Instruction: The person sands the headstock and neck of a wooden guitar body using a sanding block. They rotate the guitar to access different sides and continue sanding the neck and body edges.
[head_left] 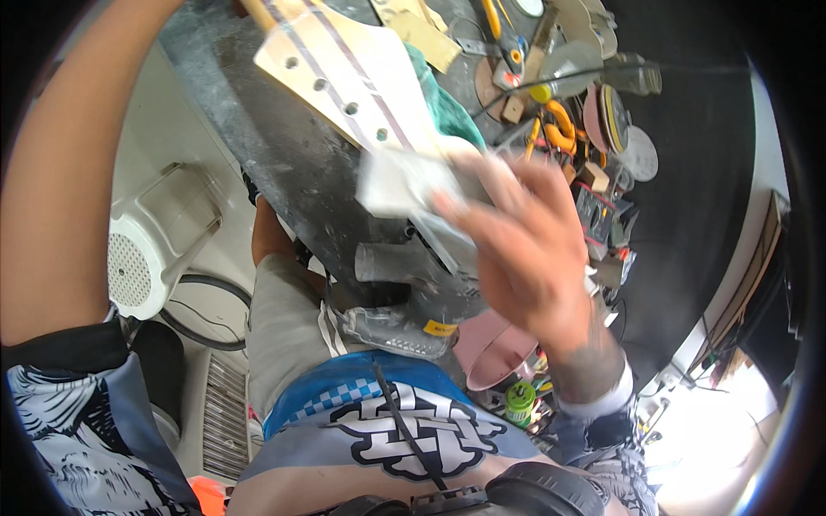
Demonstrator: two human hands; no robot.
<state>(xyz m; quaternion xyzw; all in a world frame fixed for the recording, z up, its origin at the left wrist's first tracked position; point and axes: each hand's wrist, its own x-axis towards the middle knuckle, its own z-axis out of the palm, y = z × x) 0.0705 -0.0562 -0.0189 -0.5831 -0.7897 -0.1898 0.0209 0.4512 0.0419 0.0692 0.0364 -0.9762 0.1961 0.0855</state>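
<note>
My right hand [525, 241], blurred by motion, grips a whitish flat pad [400, 185] at the near end of a pale wooden guitar headstock [344, 77], which has dark stripes and a row of holes. Whether the pad touches the wood is unclear. A teal cloth [443, 99] lies under the headstock's right side. My left forearm [64, 198] rises along the left edge and out at the top, where its hand is out of sight. A grey power tool [396, 292] sits below the pad on the dark workbench [258, 129].
Orange-handled tools [559, 129], wood scraps [434, 34], glass jars [568, 64] and round discs [607, 120] crowd the bench's right side. Lower right are a pink container [495, 344] and a green can [519, 404]. A white plastic stool [138, 267] and a hose [215, 340] are at left.
</note>
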